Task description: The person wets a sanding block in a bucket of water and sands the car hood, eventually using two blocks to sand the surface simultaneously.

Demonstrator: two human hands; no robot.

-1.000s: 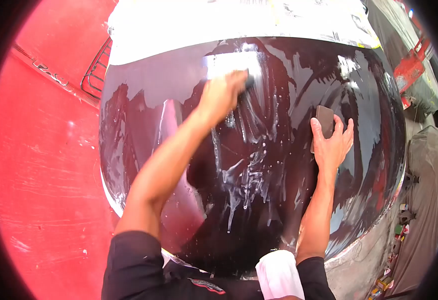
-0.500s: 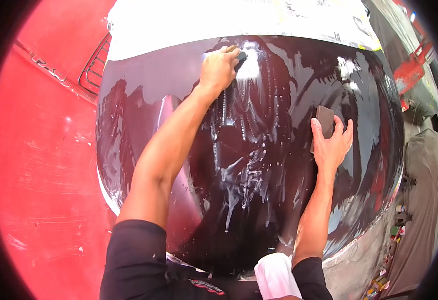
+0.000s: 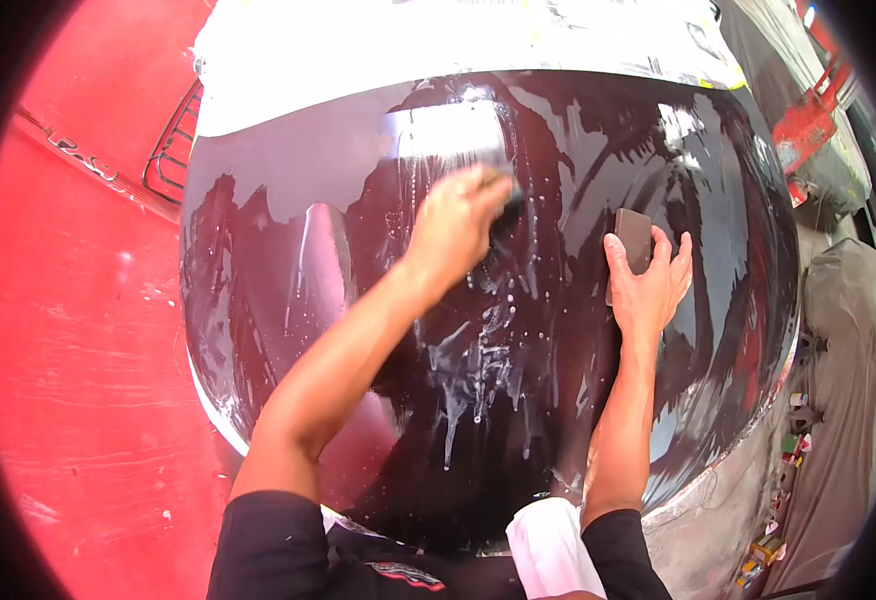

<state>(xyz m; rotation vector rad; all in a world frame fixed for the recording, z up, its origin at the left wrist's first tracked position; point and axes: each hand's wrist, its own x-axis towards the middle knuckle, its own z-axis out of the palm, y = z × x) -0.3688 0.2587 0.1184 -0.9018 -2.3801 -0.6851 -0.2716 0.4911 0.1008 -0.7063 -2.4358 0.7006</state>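
A glossy, wet, dark maroon car hood spreads out below me, streaked with water and whitish runs. My left hand is closed on a small dark pad and presses it to the middle of the hood; motion blurs the fingers and the pad. Further right, my right hand grips a flat brown-grey sanding block between thumb and fingers. That block rests against the hood, its lower part covered by the palm.
White masking sheet covers the car beyond the hood's upper edge. To the left is a red surface with a black metal rack. Grey cloth and small containers lie on the right. A white towel hangs at my front.
My left hand has slid the dark pad down the hood and slightly right, off the bright reflection. My right hand and the sanding block stay at nearly the same spot on the hood.
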